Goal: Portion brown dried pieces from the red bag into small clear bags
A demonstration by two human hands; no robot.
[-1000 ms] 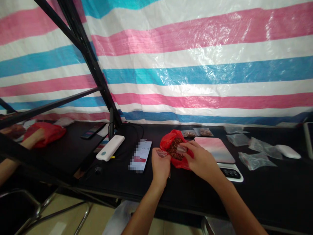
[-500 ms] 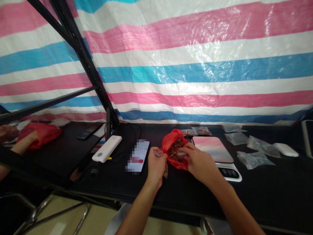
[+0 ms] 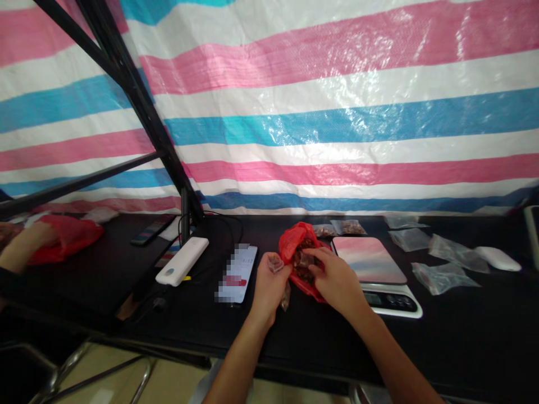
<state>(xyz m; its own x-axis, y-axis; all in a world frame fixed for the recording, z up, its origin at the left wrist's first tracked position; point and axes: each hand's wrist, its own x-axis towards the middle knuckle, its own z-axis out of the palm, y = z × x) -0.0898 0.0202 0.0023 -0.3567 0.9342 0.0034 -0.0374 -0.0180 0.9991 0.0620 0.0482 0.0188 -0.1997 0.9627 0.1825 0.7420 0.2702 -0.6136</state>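
Note:
A red plastic bag (image 3: 290,238) stands open on the black table, full of small brown dried pieces (image 3: 310,245). My left hand (image 3: 269,283) is closed at the red bag's left edge, gripping a small clear plastic bag (image 3: 285,296). The clear bag's mouth gapes above my fingers, and brown pieces show in its lower end. Over the red bag's opening, the fingers of my right hand (image 3: 337,280) pinch a small see-through container (image 3: 305,259) with brown bits at it. Its exact kind is unclear. Right of that hand sits a kitchen scale (image 3: 373,261).
Two filled clear bags (image 3: 352,227) lie behind the red bag. Several clear bags (image 3: 444,278) and a white case (image 3: 499,258) are at right. A phone (image 3: 239,275) and white power bank (image 3: 182,261) lie left. Another person's arm (image 3: 27,247) reaches into a red bag (image 3: 71,238).
My right hand has shifted slightly left and down, and the see-through container now shows brown pieces. The clear bag's mouth in my left hand looks wider. At far left, the other person's arm has moved.

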